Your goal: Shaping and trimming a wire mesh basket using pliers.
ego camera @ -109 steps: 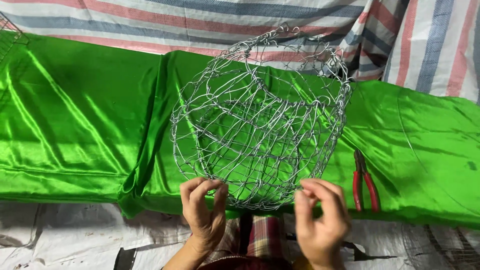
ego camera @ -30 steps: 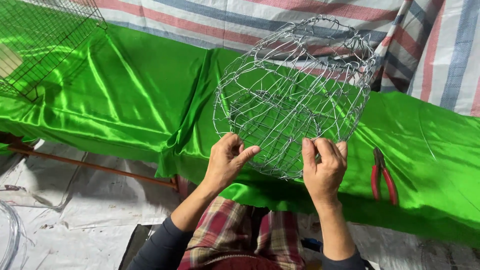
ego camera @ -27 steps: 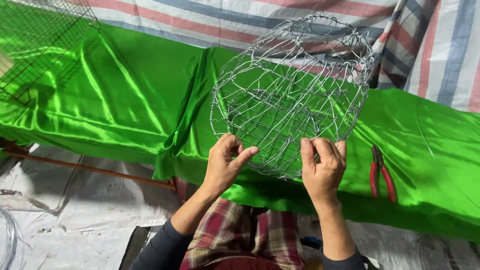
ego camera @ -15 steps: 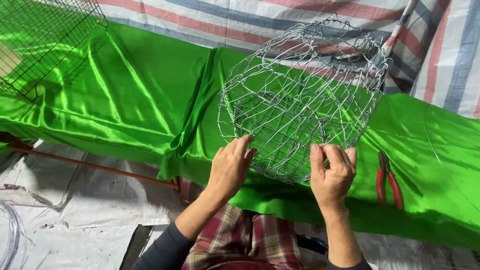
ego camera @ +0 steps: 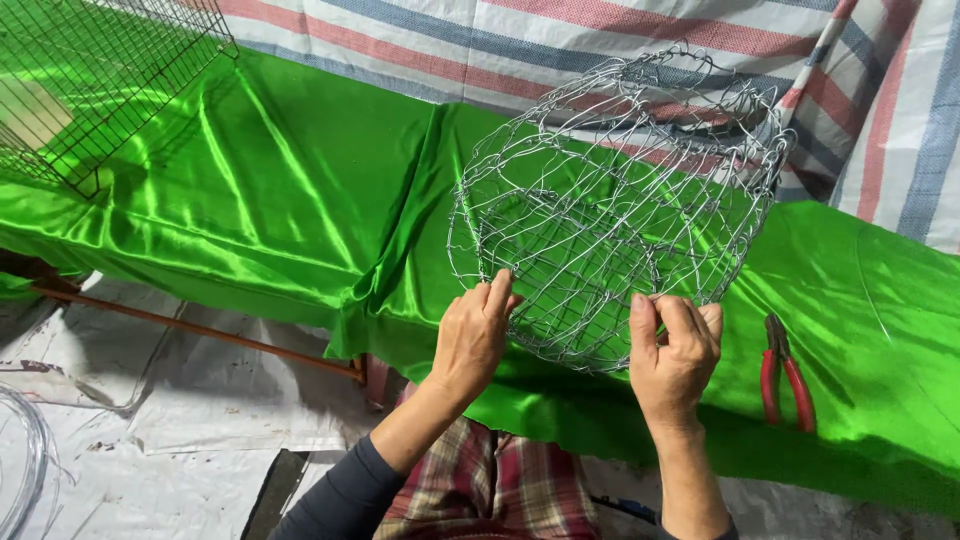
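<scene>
A round basket woven from silver wire [ego camera: 615, 205] rests tilted on a table draped in shiny green cloth [ego camera: 290, 200], its open mouth turned up and away from me. My left hand [ego camera: 472, 335] grips the wire at the basket's lower left edge, fingers pointing up. My right hand [ego camera: 675, 345] pinches the wire at the lower right edge, fingers curled around a strand. Both hands are at the near side of the basket, above the table's front edge.
Red-handled pliers [ego camera: 783, 372] lie on the cloth right of my right hand. A dark wire-grid cage [ego camera: 90, 80] stands at the far left. A striped tarp [ego camera: 620, 45] hangs behind. A coil of wire [ego camera: 20, 470] lies on the white floor sheet.
The view has swung left, bringing the wire-grid cage into sight. Both hands stay on the basket's near edge; the left hand's fingers have shifted from a curl to lie flatter on the wire.
</scene>
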